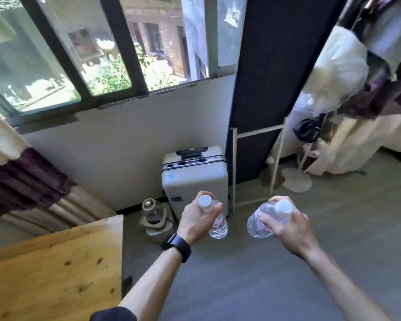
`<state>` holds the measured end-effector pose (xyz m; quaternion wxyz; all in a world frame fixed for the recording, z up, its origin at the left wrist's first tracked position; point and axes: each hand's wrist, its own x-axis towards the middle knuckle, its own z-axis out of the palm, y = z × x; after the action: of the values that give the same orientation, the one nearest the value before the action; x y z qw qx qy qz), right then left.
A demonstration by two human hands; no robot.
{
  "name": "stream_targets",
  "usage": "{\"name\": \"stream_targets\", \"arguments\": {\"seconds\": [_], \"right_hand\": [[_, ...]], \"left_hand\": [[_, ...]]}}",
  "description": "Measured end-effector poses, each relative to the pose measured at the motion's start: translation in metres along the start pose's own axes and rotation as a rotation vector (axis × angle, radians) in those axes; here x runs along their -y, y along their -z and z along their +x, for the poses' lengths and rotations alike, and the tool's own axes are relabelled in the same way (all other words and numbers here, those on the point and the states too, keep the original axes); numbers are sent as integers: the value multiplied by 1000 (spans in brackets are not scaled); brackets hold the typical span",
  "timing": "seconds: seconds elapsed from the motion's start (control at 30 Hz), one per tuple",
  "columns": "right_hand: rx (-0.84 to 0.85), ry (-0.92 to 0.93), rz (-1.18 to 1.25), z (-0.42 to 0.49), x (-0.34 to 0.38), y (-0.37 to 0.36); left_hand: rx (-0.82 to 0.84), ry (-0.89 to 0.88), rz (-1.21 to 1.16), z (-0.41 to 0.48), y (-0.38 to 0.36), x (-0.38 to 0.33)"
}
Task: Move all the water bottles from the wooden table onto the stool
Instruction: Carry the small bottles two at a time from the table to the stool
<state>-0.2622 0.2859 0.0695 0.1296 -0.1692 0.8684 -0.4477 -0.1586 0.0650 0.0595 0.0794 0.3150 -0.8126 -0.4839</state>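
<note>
bottles [218,224]: clear, white caps, seemingly red labels | suitcase [195,177]: white | watch [180,246]: black

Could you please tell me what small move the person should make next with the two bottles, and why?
Probably turn, bottles in hand, to find the stool, which is not in view. The left hand grips one clear plastic water bottle with a white cap, the right hand a second clear bottle, both over the grey floor, beside the light wooden table.
</note>
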Motion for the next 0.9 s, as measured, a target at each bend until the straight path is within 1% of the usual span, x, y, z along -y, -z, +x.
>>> {"name": "stream_targets", "arguments": {"seconds": [0.23, 0.4, 0.67, 0.9], "right_hand": [[-305, -99, -1, 1, -87, 159], [-526, -186, -29, -2, -138, 253], [-792, -371, -138, 15, -192, 355], [-959, -499, -171, 46, -224, 443]], "left_hand": [[238, -248, 70, 19, -149, -133], [388, -386, 110, 33, -244, -215], [596, -658, 279, 84, -381, -323], [699, -839, 339, 127, -490, -428]]}}
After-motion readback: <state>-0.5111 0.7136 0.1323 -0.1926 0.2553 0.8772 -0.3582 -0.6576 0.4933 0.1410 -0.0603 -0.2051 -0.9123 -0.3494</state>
